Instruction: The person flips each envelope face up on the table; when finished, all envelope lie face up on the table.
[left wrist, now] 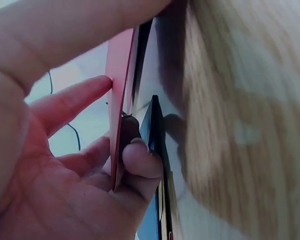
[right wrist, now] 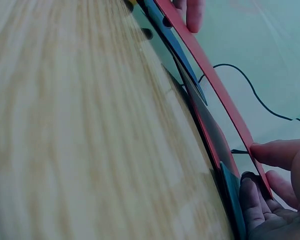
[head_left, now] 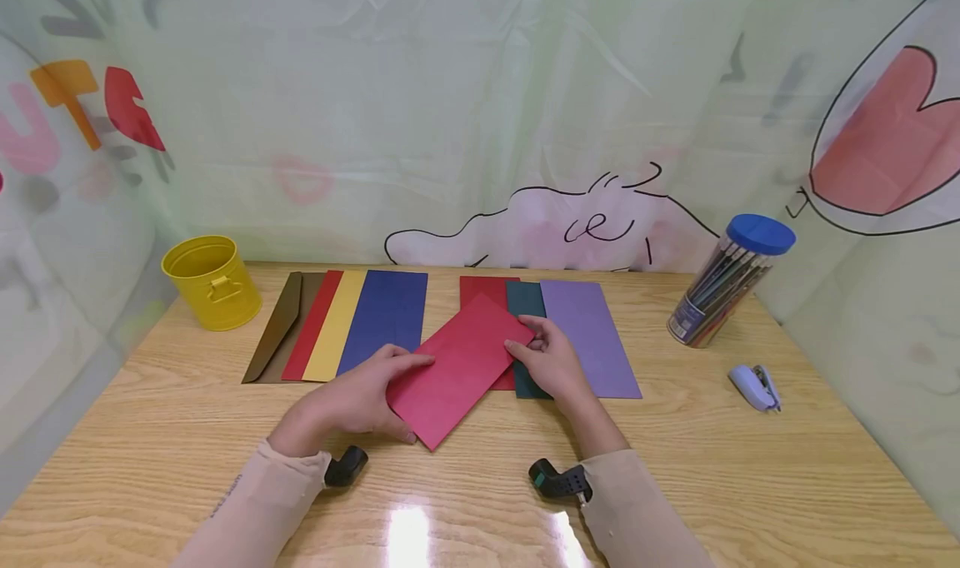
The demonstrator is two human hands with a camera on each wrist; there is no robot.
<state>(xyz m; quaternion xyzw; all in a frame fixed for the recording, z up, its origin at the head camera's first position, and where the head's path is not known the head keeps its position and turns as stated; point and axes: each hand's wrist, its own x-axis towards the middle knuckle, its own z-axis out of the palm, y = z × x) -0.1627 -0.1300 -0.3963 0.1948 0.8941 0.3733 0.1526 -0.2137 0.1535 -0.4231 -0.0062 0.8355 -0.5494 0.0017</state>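
A red envelope [head_left: 461,368] is held slanted between both hands, raised over the table. My left hand [head_left: 367,393] grips its lower left end; in the left wrist view the envelope [left wrist: 121,100] passes between the fingers, some on each face. With thumb above and fingers beneath, my right hand [head_left: 551,356] pinches the right corner, as the right wrist view shows at the envelope's edge [right wrist: 220,90]. Under and behind it lie another red envelope [head_left: 487,286], a dark green one [head_left: 527,297] and a purple one [head_left: 588,335], overlapping in a row.
Left of the hands, a brown envelope [head_left: 276,335] with a flap, a red one [head_left: 311,335], a yellow one [head_left: 335,326] and a blue one [head_left: 390,318] overlap. A yellow bucket [head_left: 217,289] stands back left. On the right are a blue-lidded pencil tub [head_left: 720,285] and a purple stapler [head_left: 753,387].
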